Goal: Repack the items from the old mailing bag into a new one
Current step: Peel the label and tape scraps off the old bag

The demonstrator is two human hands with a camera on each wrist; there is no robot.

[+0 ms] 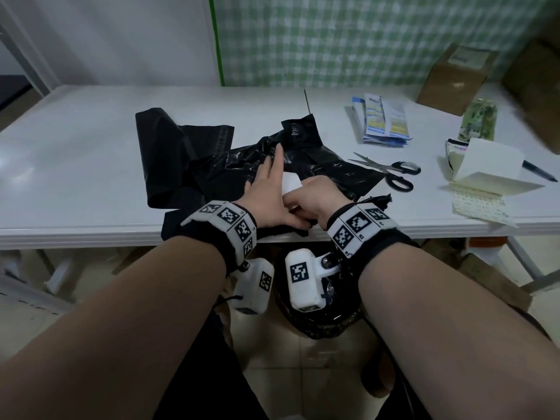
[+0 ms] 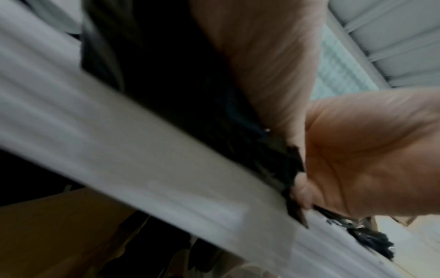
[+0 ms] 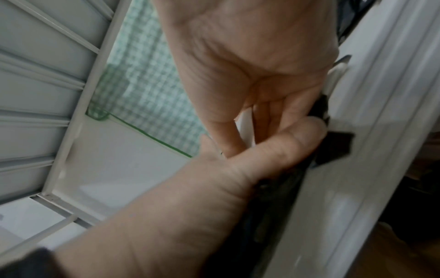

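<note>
Crumpled black mailing bags [image 1: 218, 165] lie at the middle of the white table [image 1: 91, 140]. My left hand [image 1: 268, 189] lies flat on the black plastic, fingers straight and pointing away from me. My right hand [image 1: 316, 198] is right beside it, fingers curled, gripping the bag's torn near edge [image 2: 292, 169] at the table's front. A white sheet [image 1: 291, 184] shows between the two hands. In the right wrist view my left thumb [image 3: 285, 143] touches the curled right fingers [image 3: 269, 116]. What the bag holds is hidden.
Scissors [image 1: 391, 172] lie right of the bags. Blue and white packets [image 1: 383, 122], a green patterned packet [image 1: 478, 119], loose paper sheets [image 1: 485, 177], a pen [image 1: 541, 171] and a cardboard box [image 1: 454, 77] fill the right side. A bin with a black liner [image 1: 321, 322] stands under the table.
</note>
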